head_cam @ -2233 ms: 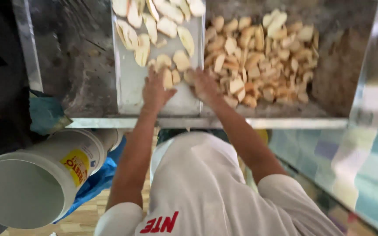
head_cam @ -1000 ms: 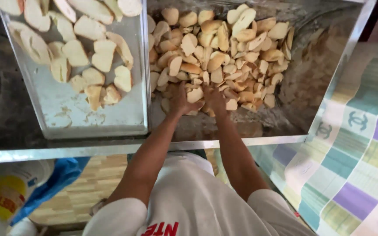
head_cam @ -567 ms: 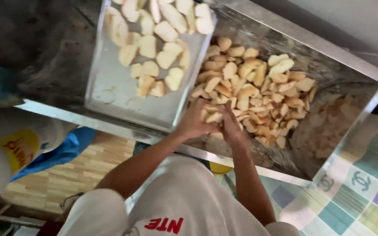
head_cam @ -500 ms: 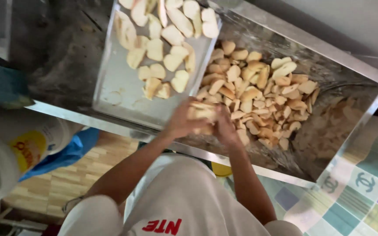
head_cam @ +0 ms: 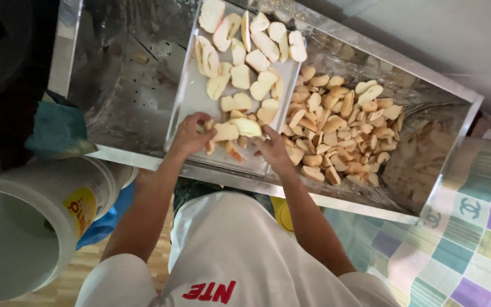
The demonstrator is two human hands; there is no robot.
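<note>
Steel lines the long shiny trough [head_cam: 137, 96], where a loose heap of pale bread slices [head_cam: 339, 133] lies beside a flat rectangular metal tray [head_cam: 191, 105], seemingly so pieces can be spread out in a single layer. Both arms stretch forward from the white shirt [head_cam: 228, 256]. The left hand [head_cam: 188, 135] and the right hand [head_cam: 273, 150] curl around a small bunch of slices [head_cam: 231, 131], held low over the tray's near end. A white plastic bucket [head_cam: 24, 227] stands at the left.
</note>
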